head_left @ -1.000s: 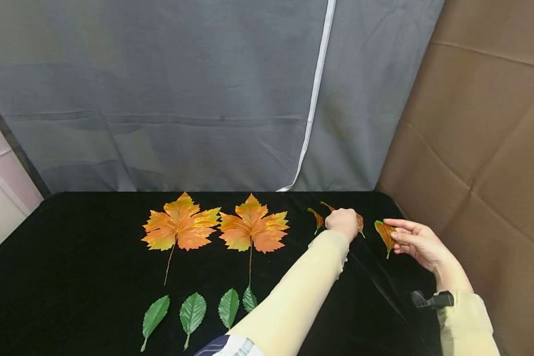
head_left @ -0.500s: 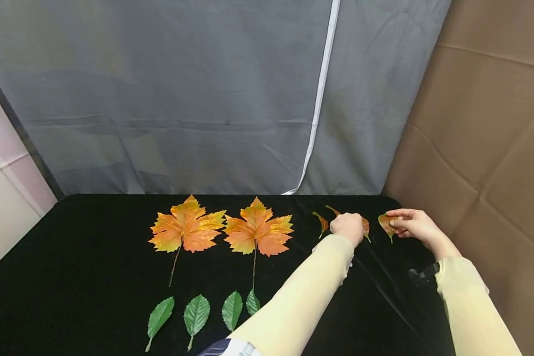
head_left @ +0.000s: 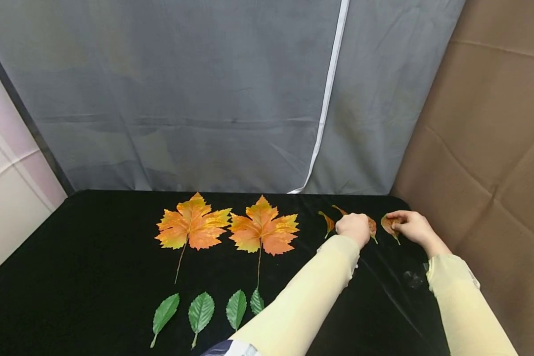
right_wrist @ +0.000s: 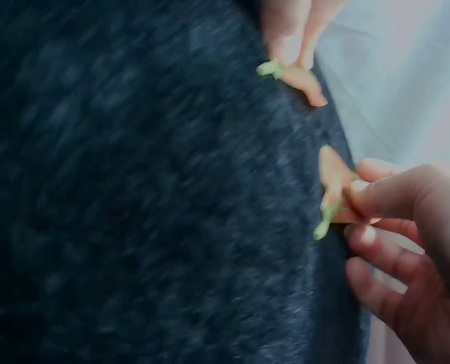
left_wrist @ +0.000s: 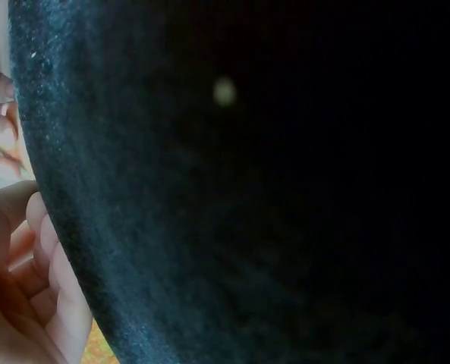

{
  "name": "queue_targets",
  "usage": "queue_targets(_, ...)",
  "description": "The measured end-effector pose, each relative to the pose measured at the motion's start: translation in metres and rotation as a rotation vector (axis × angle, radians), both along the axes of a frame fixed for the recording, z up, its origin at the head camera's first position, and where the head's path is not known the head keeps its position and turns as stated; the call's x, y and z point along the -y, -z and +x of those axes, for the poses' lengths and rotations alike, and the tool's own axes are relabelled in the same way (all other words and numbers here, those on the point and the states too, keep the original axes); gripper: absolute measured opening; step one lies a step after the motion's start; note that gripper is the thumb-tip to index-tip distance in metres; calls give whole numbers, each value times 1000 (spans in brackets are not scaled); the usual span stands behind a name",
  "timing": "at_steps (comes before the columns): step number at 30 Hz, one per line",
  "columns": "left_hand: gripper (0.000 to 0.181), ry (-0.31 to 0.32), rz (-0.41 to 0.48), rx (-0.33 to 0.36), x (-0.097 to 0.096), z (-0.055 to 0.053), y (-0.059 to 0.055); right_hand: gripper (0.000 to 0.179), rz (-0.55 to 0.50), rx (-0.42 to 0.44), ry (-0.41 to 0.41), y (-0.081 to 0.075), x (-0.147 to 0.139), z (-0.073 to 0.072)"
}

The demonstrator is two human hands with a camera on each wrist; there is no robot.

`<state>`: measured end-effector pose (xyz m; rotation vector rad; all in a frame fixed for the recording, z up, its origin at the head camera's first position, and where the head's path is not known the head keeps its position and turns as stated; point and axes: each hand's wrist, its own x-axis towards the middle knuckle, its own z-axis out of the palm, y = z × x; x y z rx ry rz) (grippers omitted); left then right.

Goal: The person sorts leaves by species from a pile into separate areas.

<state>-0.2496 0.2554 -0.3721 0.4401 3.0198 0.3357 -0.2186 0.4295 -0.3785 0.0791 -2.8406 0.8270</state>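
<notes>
My right hand [head_left: 413, 228] pinches a small orange-brown leaf [head_left: 388, 225] between thumb and fingers, close over the black cloth at the far right. In the right wrist view this leaf [right_wrist: 331, 180] shows its green stem end. To its left my left hand [head_left: 354, 229] has its fingers curled and pinches another small orange leaf [head_left: 372, 228], partly hidden behind the hand in the head view. Its green-tipped end shows under the left fingertips [right_wrist: 285, 47] in the right wrist view. Two more small orange leaves, one farther left [head_left: 328, 223] and one behind [head_left: 339, 210], lie by the left hand.
Two large orange maple leaves, a left one [head_left: 193, 222] and a right one [head_left: 264, 227], lie mid-table. Several green leaves [head_left: 200, 312] form a row in front, partly covered by the left sleeve. A grey curtain [head_left: 182, 99] and brown cloth [head_left: 494, 148] border the table.
My right hand has brought its leaf down and slightly in toward the table, beside the other small leaves. The left hand stays at its leaf. The head view has shifted slightly.
</notes>
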Motion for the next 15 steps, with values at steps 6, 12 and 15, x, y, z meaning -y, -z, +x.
queue_targets(6, 13, 18, -15, -3, -2, 3, -2, 30, 75, 4, 33, 4, 0, 2)
queue_targets(12, 13, 55, -39, -55, 2, 3, -2, 33, 77, 43, 27, 5, 6, 3)
queue_targets(15, 16, 92, -37, -101, 3, 3, -2, 33, 69, 53, 43, 7, 8, 2)
